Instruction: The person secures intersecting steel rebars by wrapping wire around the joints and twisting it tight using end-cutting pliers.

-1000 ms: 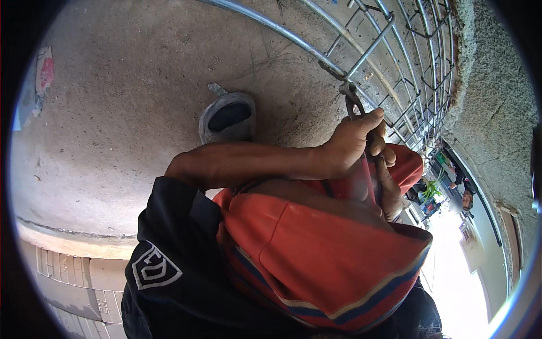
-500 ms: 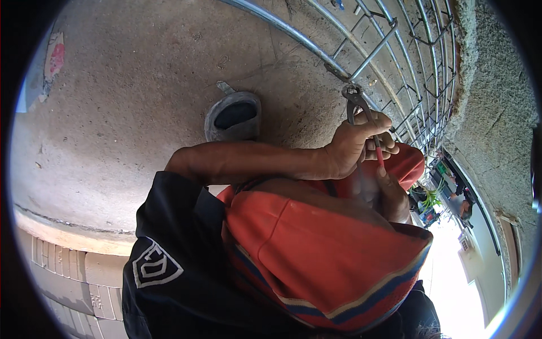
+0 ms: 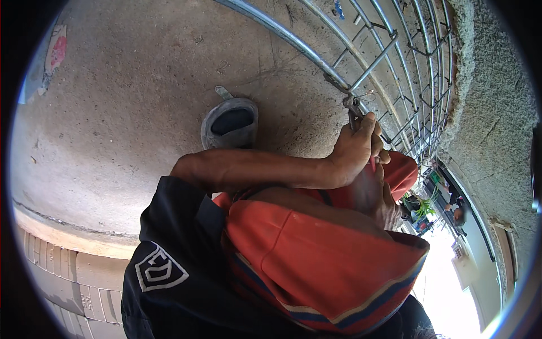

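Observation:
A pair of pincers (image 3: 352,107) with a dark metal head and red handle grips stands at the lower end of a cage of steel bars (image 3: 316,56). My left hand (image 3: 351,152) is closed around the handles just below the head. The jaws are close to the corner of a bent cross-bar, where a thin wire (image 3: 370,94) sticks out; whether they grip it I cannot make out. Lower down, my right hand (image 3: 385,203) is at the handle ends, partly smeared by motion, its fingers closed against the red grip (image 3: 372,163). My red-clad knee partly surrounds this area.
Long bars joined by square steel hoops run along a rough concrete wall (image 3: 497,113) at right. A grey dusty rounded thing with a dark hollow (image 3: 230,121) is on the concrete floor (image 3: 113,113). Hollow blocks (image 3: 84,277) are at lower left; a plant (image 3: 423,207) is at right.
The pincers' head has dropped slightly away from the hoop corner. My left hand has shifted down and closed further over the handles; my right hand has moved slightly down and left.

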Demonstrator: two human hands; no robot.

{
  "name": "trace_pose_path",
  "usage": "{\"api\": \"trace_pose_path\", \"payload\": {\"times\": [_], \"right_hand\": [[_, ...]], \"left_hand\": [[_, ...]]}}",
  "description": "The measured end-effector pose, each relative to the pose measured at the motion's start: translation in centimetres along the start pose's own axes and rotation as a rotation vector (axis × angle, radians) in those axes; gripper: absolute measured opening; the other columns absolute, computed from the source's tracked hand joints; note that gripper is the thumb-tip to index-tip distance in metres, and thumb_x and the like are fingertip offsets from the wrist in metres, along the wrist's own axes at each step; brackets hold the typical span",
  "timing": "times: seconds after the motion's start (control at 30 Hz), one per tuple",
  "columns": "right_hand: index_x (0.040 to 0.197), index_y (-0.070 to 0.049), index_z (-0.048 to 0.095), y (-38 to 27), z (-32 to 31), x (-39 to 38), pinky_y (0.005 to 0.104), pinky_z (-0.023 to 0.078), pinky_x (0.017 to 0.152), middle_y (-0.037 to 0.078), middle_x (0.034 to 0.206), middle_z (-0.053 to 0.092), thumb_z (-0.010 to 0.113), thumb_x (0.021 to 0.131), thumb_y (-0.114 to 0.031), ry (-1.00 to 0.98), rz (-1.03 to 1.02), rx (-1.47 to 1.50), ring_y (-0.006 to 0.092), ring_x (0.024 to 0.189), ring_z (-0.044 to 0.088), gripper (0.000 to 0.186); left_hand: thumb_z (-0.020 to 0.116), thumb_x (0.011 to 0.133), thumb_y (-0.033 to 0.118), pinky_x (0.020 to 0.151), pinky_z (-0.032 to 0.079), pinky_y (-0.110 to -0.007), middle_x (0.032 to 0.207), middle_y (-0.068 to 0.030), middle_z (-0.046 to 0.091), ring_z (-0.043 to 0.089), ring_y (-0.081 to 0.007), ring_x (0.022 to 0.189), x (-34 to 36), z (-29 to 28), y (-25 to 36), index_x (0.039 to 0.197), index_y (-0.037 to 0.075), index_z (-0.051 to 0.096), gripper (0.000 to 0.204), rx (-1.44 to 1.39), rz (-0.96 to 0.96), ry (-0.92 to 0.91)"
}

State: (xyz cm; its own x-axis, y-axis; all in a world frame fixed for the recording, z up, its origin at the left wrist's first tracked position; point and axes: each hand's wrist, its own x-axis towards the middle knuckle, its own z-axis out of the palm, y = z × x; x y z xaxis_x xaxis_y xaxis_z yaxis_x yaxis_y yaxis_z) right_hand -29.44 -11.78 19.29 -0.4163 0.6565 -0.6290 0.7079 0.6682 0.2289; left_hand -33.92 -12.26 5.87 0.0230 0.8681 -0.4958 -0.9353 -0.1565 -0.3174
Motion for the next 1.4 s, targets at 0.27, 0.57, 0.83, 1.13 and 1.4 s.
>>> {"api": "trace_pose_path", "payload": {"times": [0.27,0.57,0.83,1.13,1.4], "right_hand": [[0.112,0.004,0.051,4.2,0.2,2.3,0.0336,0.046,0.046,0.013,0.067,0.059,0.054,0.088,-0.032,-0.567,0.261,1.24,0.0237,0.048,0.057,0.043],[0.119,0.003,0.048,4.7,0.2,1.0,0.0359,0.048,0.053,0.017,0.083,0.061,0.063,0.082,-0.03,-0.235,-0.002,0.738,0.026,0.057,0.059,0.052],[0.108,0.004,0.057,3.4,2.1,0.0,0.0379,0.046,0.052,0.014,0.06,0.053,0.058,0.086,-0.031,0.003,-0.032,0.298,0.027,0.047,0.052,0.041],[0.107,0.008,0.056,7.1,4.7,0.1,0.0283,0.042,0.039,0.011,0.051,0.052,0.035,0.09,-0.056,-0.871,0.681,2.03,0.0186,0.041,0.052,0.069],[0.121,0.0,0.048,0.5,-1.9,0.6,0.0345,0.046,0.048,0.012,0.063,0.058,0.06,0.084,-0.035,-0.254,0.093,0.535,0.0211,0.054,0.06,0.051]], "left_hand": [[0.059,0.086,0.036,0.065,0.05,-0.039,0.06,-0.007,0.051,0.058,-0.0235,0.062,-1.6,1.2,1.8,0.076,0.008,0.047,0.032,-0.084,-0.273,0.009],[0.041,0.095,0.04,0.055,0.047,-0.039,0.051,-0.0053,0.044,0.055,-0.0237,0.051,-0.6,0.6,0.8,0.072,0.01,0.043,0.038,0.025,-0.169,0.05],[0.055,0.09,0.035,0.064,0.05,-0.036,0.058,-0.0045,0.05,0.06,-0.0202,0.06,-0.8,0.6,0.7,0.077,0.009,0.048,0.029,0.158,-0.157,0.11],[0.058,0.087,0.036,0.064,0.049,-0.043,0.062,-0.0021,0.041,0.051,-0.0186,0.055,-0.9,0.1,1.3,0.076,0.01,0.045,0.031,-0.124,-0.29,-0.029],[0.048,0.092,0.039,0.068,0.047,-0.043,0.057,-0.0031,0.043,0.054,-0.0206,0.056,-0.4,0.5,1.1,0.075,0.01,0.045,0.034,-0.042,-0.129,0.023]]}}
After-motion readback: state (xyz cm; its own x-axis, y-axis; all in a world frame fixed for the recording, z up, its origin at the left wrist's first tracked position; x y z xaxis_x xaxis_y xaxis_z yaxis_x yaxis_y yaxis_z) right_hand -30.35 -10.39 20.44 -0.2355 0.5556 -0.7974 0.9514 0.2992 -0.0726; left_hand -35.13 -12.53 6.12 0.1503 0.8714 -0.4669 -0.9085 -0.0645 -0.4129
